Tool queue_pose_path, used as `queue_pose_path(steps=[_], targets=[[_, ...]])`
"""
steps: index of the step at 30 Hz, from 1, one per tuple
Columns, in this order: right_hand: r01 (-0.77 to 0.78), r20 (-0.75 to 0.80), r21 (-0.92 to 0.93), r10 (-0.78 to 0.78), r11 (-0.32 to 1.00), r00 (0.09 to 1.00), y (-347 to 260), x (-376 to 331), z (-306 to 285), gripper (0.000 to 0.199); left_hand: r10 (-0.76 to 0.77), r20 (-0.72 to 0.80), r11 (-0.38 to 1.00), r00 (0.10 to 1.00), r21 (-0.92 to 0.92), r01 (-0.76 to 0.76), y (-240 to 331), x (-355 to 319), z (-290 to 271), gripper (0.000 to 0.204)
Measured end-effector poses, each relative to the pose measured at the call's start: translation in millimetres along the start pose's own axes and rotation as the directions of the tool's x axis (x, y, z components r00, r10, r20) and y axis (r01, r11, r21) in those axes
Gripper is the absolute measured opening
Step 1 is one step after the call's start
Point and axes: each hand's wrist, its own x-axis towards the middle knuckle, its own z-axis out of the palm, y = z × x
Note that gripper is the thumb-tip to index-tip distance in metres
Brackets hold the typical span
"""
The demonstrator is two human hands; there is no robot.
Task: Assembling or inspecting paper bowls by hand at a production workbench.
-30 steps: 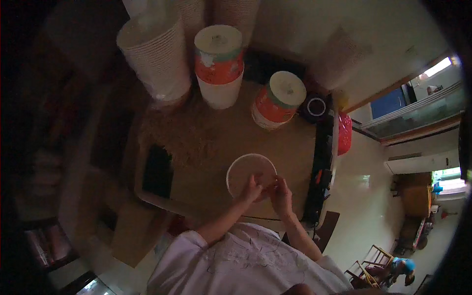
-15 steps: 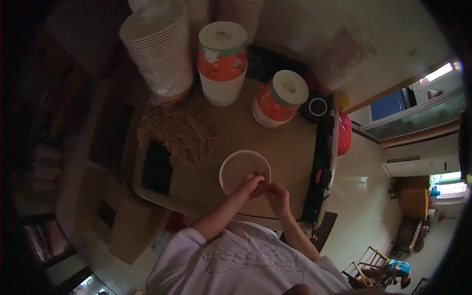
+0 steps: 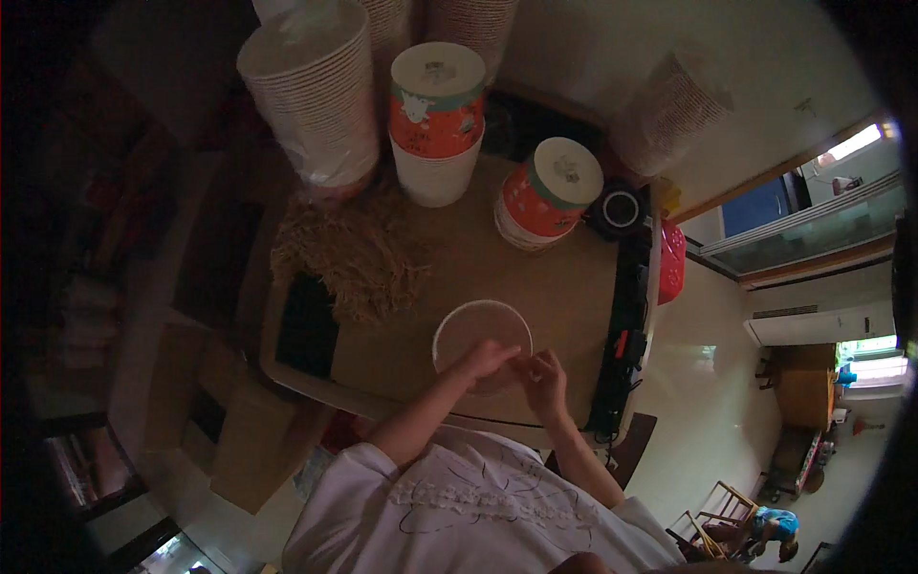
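**Mia:** What is the biggest thing here?

**Ben:** The brown desk [image 3: 564, 287]. Everything sits on it. At the back is a tall stack of white cups [image 3: 311, 91] in a clear bag. Beside it stands an orange and white tub [image 3: 437, 120] with a lid, and a second orange tub [image 3: 547, 196] leans a bit, to the right.

**Mia:** And that messy brown stuff?

**Ben:** A heap of dry straw-like strands [image 3: 352, 253], just in front of the cups. A flat black thing [image 3: 308, 325] lies next to it, near the desk's left edge.

**Mia:** Where is the little bowl?

**Ben:** The round pale bowl [image 3: 475, 330] is at the front of the desk — right by the person.

**Mia:** What do the hands do?

**Ben:** The left hand [image 3: 488, 359] rests on the bowl's near rim, its grip curled over the edge. The right hand [image 3: 542, 378] is just beside the bowl, fingers pinched close — I cannot tell if it has hold of something.
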Motion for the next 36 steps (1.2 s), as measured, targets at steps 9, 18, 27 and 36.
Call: queue_pose_path(steps=[9, 18, 27, 36], targets=[[0.386, 0.213, -0.644, -0.33, 0.66, 0.92, -16.1, -13.2, 4.2, 0.01, -0.215, 0.171, 0.933, 0.961, -0.255, 0.254, -23.1, 7.3, 6.7, 0.026], [0.331, 0.081, -0.526, -0.342, 0.783, 0.936, -4.9, -28.4, -6.9, 0.017, -0.202, 0.203, 0.977, 0.958, -0.019, 0.211, -5.7, 1.3, 7.3, 0.02], [0.28, 0.027, -0.543, -0.317, 0.792, 0.948, -5.5, -32.8, -5.4, 0.013, -0.145, 0.125, 0.971, 0.981, -0.174, 0.166, -28.0, 3.9, 17.2, 0.019], [0.343, 0.08, -0.574, -0.365, 0.744, 0.927, -6.2, -34.1, -9.9, 0.014, -0.328, 0.355, 0.871, 0.875, -0.245, 0.426, 12.2, -17.7, 11.4, 0.013]])
